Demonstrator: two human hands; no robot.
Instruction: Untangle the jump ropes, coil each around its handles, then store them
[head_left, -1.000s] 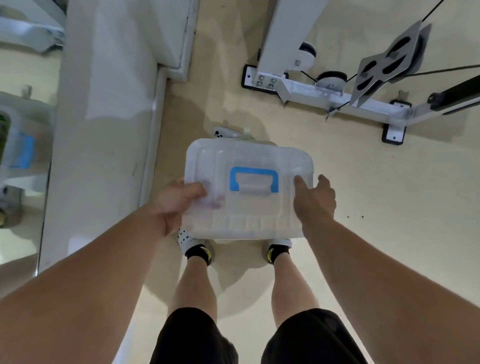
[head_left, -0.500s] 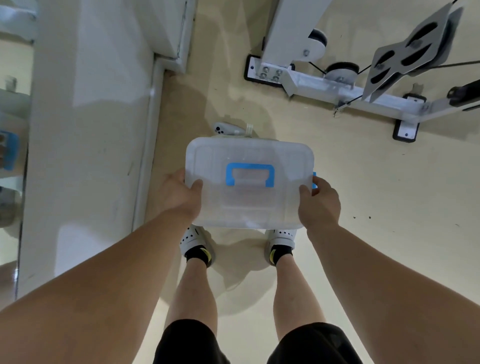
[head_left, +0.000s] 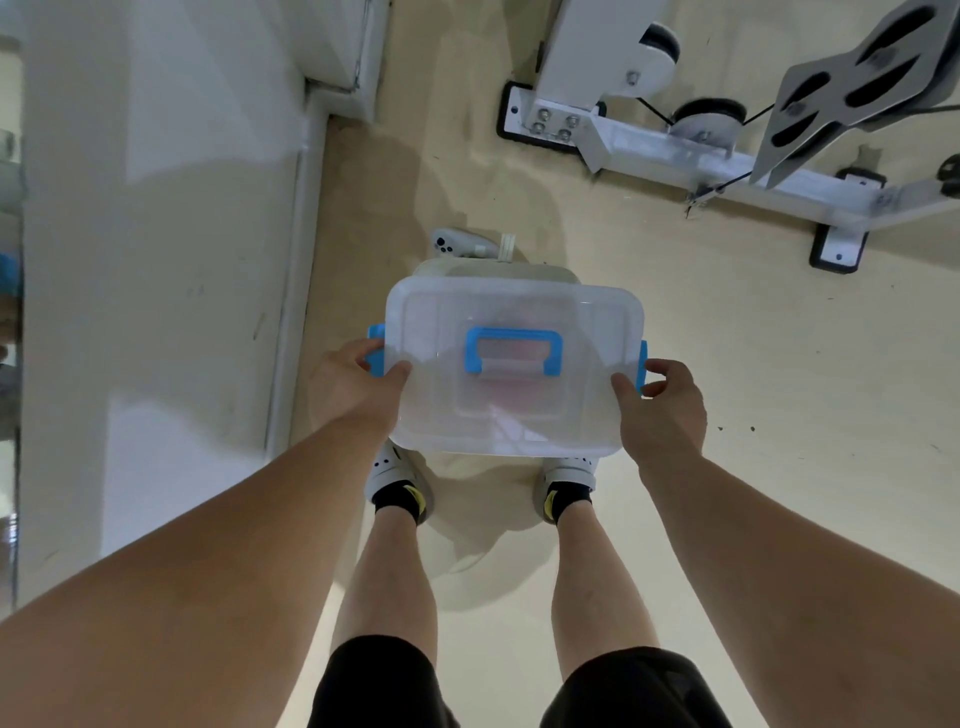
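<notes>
A translucent plastic storage box (head_left: 582, 410) with a blue carry handle (head_left: 513, 351) on its lid hangs in the air above my feet. My left hand (head_left: 353, 387) grips its left side at the blue latch (head_left: 376, 356). My right hand (head_left: 665, 405) grips the right side at the other blue latch (head_left: 643, 364). A faint reddish shape shows through the lid; the ropes cannot be made out.
A white game-style controller (head_left: 457, 243) and a pale object lie on the beige floor just beyond the box. A white gym machine base (head_left: 675, 150) with cables and pulleys crosses the upper right. A white wall and skirting (head_left: 291, 291) run along the left.
Both hands have shifted from the box's near edge out to its side latches. The box has stayed at about the same height above my feet.
</notes>
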